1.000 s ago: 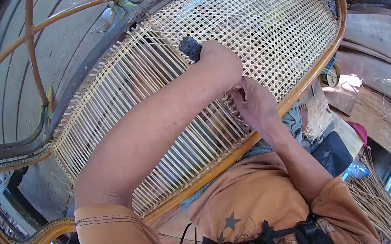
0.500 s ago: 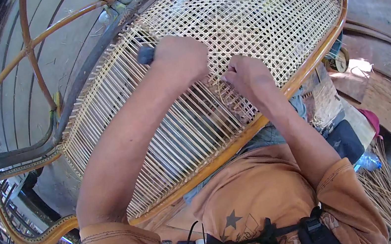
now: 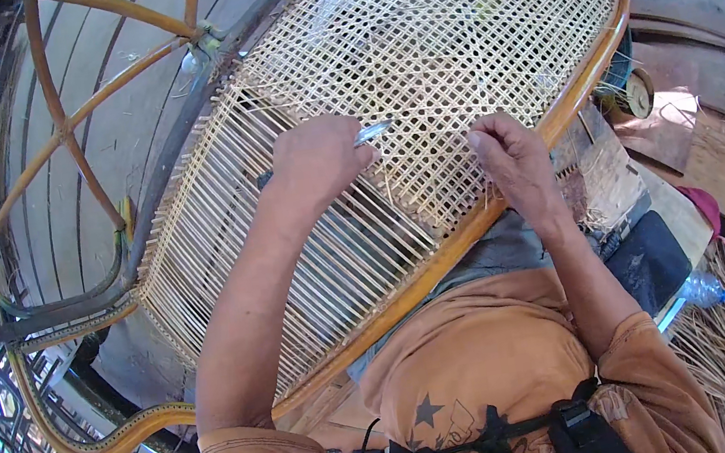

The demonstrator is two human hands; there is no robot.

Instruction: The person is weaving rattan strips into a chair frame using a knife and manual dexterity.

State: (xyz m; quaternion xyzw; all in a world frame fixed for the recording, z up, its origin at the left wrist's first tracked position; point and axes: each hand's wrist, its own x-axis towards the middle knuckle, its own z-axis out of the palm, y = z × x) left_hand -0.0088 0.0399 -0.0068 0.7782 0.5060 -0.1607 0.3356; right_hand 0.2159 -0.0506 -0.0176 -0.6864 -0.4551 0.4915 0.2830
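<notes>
Both hands work on the pale woven cane panel [image 3: 411, 43] of a curved orange rattan frame [image 3: 507, 197]. Left hand [image 3: 316, 159] grips a thin metal tool [image 3: 371, 133], its tip lying on the weave; right hand [image 3: 508, 155] pinches a cane strand at the weave's edge.

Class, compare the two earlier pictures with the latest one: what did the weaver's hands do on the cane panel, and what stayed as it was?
The left hand drew back leftward, away from the right hand, so a gap opened between them; its metal tool now shows its shiny tip pointing right. The right hand stayed at the weave's edge near the frame rail. The cane panel looks unchanged.
</notes>
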